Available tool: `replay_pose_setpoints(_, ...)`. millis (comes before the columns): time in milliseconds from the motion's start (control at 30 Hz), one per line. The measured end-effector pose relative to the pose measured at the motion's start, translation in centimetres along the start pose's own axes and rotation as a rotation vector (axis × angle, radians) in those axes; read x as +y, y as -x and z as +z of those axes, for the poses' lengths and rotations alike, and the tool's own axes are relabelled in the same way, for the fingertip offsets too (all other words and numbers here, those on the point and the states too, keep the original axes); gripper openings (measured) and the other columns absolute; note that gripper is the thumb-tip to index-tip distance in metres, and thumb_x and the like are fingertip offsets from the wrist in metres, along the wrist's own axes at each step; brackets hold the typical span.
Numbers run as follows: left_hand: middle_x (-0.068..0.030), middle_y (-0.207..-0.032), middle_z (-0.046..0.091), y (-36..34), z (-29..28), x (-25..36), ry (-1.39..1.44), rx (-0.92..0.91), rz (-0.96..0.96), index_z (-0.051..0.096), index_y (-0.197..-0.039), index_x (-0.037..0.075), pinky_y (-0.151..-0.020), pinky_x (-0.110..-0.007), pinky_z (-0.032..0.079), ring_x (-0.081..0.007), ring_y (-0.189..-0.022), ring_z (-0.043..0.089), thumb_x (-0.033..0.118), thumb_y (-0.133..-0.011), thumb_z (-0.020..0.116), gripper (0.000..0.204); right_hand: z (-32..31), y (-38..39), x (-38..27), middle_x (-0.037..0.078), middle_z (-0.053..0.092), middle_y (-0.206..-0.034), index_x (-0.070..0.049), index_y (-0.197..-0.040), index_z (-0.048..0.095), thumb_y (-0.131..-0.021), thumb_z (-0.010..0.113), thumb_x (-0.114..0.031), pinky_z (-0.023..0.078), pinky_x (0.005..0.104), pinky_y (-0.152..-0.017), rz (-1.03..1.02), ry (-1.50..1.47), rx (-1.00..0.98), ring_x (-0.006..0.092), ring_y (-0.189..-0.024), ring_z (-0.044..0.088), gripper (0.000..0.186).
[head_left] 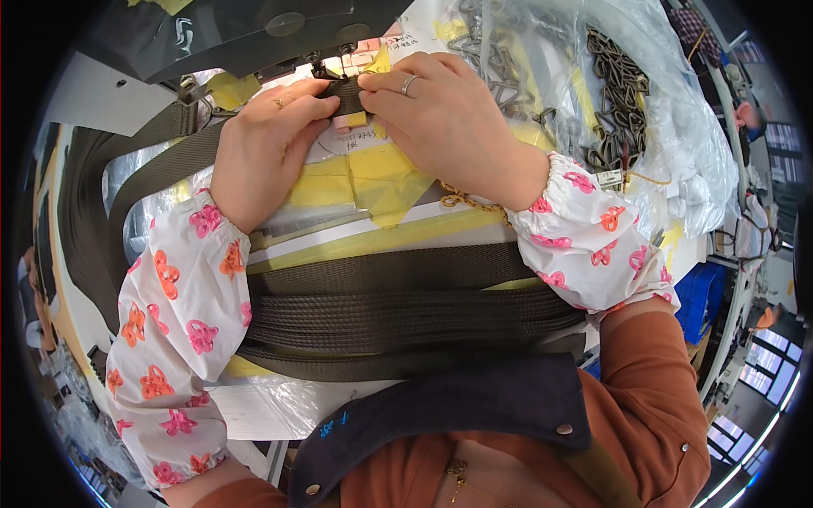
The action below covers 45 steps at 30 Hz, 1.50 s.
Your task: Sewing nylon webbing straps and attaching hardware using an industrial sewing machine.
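Observation:
A short piece of dark olive webbing strap (349,95) lies flat beneath the needle and presser foot of a dark sewing machine (229,38). Its left edge is held under the closed fingers of my left hand (267,148). On the other side, my right hand (445,114), with a ring on one finger, presses its closed fingertips onto the strap's right edge. Pink and yellow guide blocks (350,122) are fixed to the machine bed just in front of the strap. Another length of webbing (174,161) runs behind my left wrist, near a metal loop (188,95).
A thick bundle of dark webbing straps (406,313) lies across the table close to my body. Yellow tape (326,184) covers part of the machine bed. At the right, a clear plastic bag (703,161) holds many dark metal buckles (616,93). A blue bin (701,300) stands beyond my right sleeve.

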<state>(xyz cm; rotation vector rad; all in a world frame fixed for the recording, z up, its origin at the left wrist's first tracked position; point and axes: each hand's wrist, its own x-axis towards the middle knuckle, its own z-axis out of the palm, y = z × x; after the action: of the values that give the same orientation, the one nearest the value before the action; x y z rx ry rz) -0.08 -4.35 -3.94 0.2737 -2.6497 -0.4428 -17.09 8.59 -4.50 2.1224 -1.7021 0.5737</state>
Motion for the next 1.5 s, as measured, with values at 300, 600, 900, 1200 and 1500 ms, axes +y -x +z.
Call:
replay_pose_setpoints(300,-0.0106,-0.102,0.063,-0.3,0.6,-0.8,0.024,0.081,0.03,0.064,-0.093,0.005,-0.077,-0.033,0.048,-0.0282,-0.095,0.059,0.009,-0.079,0.061,0.015,0.4,-0.5,0.6,-0.001,0.063,-0.079,-0.009,-0.083,0.063,-0.071,0.056,-0.011,0.04,0.0391,-0.086,-0.038,0.082,0.029,0.0154,-0.085,0.057,0.014)
replay_pose_setpoints(600,-0.01,-0.101,0.063,-0.7,1.1,-3.0,0.22,-0.116,-0.242,0.059,-0.105,0.003,-0.08,-0.026,0.044,-0.0223,-0.089,0.06,0.007,-0.088,0.052,0.018,1.4,-1.1,2.0,-0.001,0.064,-0.085,-0.01,-0.091,0.063,-0.073,0.054,-0.009,0.037,0.0455,-0.089,-0.005,0.079,-0.053,0.0162,-0.089,0.057,0.021)
replay_pose_setpoints(900,-0.0069,-0.084,0.066,-0.5,1.8,-4.5,0.184,-0.006,-0.16,0.062,-0.104,0.012,-0.065,-0.027,0.049,-0.0225,-0.073,0.064,0.017,-0.086,0.056,0.019,1.3,-1.4,2.2,-0.003,0.063,-0.094,-0.012,-0.095,0.064,-0.072,0.055,-0.009,0.036,0.0474,-0.088,0.005,0.063,-0.081,0.0169,-0.091,0.057,0.025)
replay_pose_setpoints(1200,-0.0088,-0.088,0.063,-0.7,0.7,-2.2,0.141,-0.097,-0.187,0.059,-0.108,0.011,-0.069,-0.027,0.047,-0.0243,-0.078,0.061,0.014,-0.089,0.052,0.021,1.3,-0.9,1.7,-0.002,0.061,-0.099,-0.011,-0.091,0.062,-0.072,0.056,-0.009,0.037,0.0433,-0.089,0.015,0.067,-0.03,0.0166,-0.093,0.056,0.02)
replay_pose_setpoints(1500,-0.0014,-0.106,0.059,-0.8,-0.4,-0.1,-0.185,0.054,0.343,0.057,-0.085,0.009,-0.069,-0.034,0.052,-0.0245,-0.096,0.057,0.006,-0.074,0.06,0.011,-0.4,-0.7,-0.4,0.004,0.063,-0.09,-0.006,-0.08,0.062,-0.067,0.057,-0.01,0.045,0.0305,-0.07,-0.017,-0.113,-0.028,0.0185,-0.082,0.057,0.015)
